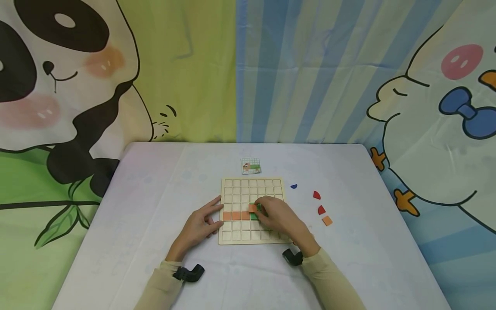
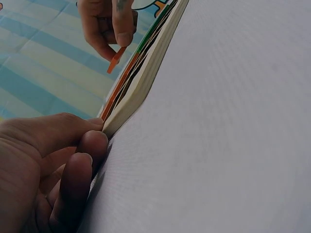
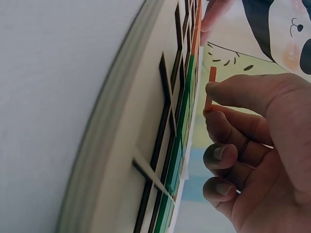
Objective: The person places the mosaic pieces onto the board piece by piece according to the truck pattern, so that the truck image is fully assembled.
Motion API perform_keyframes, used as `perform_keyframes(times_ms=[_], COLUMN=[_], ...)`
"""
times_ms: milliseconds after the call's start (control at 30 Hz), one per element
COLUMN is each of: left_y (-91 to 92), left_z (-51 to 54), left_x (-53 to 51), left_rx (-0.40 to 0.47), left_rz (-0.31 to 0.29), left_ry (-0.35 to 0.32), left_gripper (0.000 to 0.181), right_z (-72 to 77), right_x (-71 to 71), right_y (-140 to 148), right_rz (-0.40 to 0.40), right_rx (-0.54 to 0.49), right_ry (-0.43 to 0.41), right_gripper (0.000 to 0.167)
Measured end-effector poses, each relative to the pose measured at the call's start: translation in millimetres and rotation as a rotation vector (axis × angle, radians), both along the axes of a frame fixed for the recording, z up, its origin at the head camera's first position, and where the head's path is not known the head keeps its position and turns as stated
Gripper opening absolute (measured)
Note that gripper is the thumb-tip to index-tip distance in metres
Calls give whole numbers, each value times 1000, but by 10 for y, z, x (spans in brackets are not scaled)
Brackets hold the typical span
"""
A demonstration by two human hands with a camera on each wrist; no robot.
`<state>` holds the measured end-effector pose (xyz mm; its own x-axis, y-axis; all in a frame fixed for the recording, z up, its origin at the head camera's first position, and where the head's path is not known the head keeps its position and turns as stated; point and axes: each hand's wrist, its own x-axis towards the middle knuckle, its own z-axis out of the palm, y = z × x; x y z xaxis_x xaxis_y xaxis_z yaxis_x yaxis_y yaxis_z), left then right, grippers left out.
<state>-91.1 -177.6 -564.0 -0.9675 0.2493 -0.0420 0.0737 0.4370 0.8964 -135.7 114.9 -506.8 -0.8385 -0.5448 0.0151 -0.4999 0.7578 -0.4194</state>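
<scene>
A wooden grid board [image 1: 252, 187] lies flat on the table. Three orange squares [image 1: 236, 216] fill cells in one row, with a green piece [image 1: 253, 216] beside them. Over the board, my right hand [image 1: 277, 213] pinches an orange square tile [image 3: 212, 73] between thumb and finger, held above the surface in the right wrist view. My left hand [image 1: 199, 221] touches the board's left edge, thumb and forefinger spread apart along it. Its other fingers bend loosely beneath. The right hand hides several cells and part of the green area.
A small picture card [image 1: 251, 165] lies beyond the board. To the right are a blue half-circle [image 1: 294, 186], two red quarter-round pieces [image 1: 317, 195] and a loose orange square [image 1: 327, 221]. Printed curtains [image 1: 302, 73] hang behind the white table [image 1: 162, 181].
</scene>
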Motion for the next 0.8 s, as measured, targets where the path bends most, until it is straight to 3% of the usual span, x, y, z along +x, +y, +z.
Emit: perform_keyframes(times_ms=[467, 800], left_y=[-2, 0], left_z=[11, 9], left_x=[-4, -3], left_rx=[-3, -3], left_rz=[-4, -2], left_ry=[10, 11], left_gripper=[63, 62], right_z=[-20, 3], right_x=[-46, -67], right_y=[-135, -201], right_rz=[25, 19], right_rx=[8, 20], right_ry=[17, -16], right_gripper=[19, 22])
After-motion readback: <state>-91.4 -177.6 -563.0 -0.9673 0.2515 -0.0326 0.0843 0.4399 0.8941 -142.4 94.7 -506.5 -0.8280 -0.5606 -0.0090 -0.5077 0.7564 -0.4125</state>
